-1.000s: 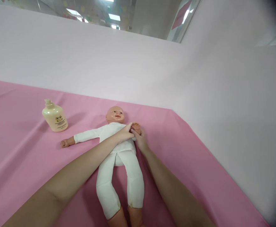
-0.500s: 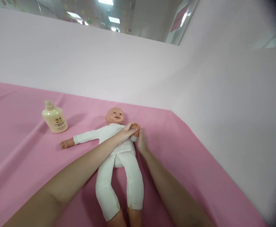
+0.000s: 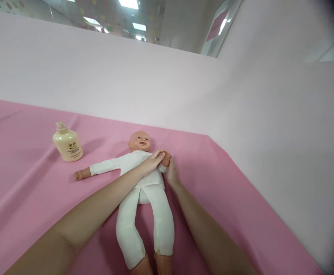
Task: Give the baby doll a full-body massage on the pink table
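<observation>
A baby doll (image 3: pixel 142 164) with a white cloth body lies on its back, face up. Its raised hand (image 3: pixel 166 159), on the right side of the view, is between my two hands. My left hand (image 3: pixel 153 161) reaches across the doll's chest and grips that hand, thumb lying on the palm. From the other side, my right hand (image 3: pixel 172 172) closes against the same doll hand and wrist; its fingertips are partly hidden behind. The doll's other arm (image 3: pixel 98 168) stretches out to the left, touched by neither hand.
A cream pump bottle (image 3: pixel 69 145) stands upright left of the doll's head. Pink cloth (image 3: pixel 213 183) covers the table, with a slanting edge at right. White walls (image 3: pixel 112 76) rise behind and to the right, with a window (image 3: pixel 178 26) above.
My left thumb has shifted slightly over the doll's palm, and the doll's fingers look more covered. The doll's body and the bottle stay in place; the view has moved very slightly.
</observation>
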Motion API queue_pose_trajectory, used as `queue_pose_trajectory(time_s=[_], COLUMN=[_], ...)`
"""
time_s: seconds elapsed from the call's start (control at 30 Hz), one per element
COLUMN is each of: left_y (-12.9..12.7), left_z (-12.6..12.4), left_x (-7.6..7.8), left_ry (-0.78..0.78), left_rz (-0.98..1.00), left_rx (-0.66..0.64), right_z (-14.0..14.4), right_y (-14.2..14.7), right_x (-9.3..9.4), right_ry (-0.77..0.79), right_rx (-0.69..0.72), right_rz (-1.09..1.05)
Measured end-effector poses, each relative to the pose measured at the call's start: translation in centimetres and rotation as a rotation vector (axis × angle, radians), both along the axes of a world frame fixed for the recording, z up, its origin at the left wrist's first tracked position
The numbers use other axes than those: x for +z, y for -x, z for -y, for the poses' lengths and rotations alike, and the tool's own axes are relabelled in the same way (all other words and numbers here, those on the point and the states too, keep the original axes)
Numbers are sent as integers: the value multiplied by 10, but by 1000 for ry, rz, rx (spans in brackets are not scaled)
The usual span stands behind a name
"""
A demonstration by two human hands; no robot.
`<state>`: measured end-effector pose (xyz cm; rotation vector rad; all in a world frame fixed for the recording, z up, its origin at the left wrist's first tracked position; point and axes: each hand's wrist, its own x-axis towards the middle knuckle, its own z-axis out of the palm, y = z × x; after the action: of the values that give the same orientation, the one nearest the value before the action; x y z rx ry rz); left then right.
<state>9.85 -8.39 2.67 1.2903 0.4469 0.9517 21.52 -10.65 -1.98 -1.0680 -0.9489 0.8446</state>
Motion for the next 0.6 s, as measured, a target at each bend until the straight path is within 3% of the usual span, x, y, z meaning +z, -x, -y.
queue_pose_trajectory(time_s=[0.33,0.6], left_y=[1,-1], left_z=[-4,-3], left_x=[-5,-6], left_ry=[-27,69], left_rz=[-42,49], left_rx=[-51,-11], right_z=[1,8], right_y=[1,0], right_x=[1,11], right_ry=[-36,-47], right_rx=[144,102], right_rz=[-55,45])
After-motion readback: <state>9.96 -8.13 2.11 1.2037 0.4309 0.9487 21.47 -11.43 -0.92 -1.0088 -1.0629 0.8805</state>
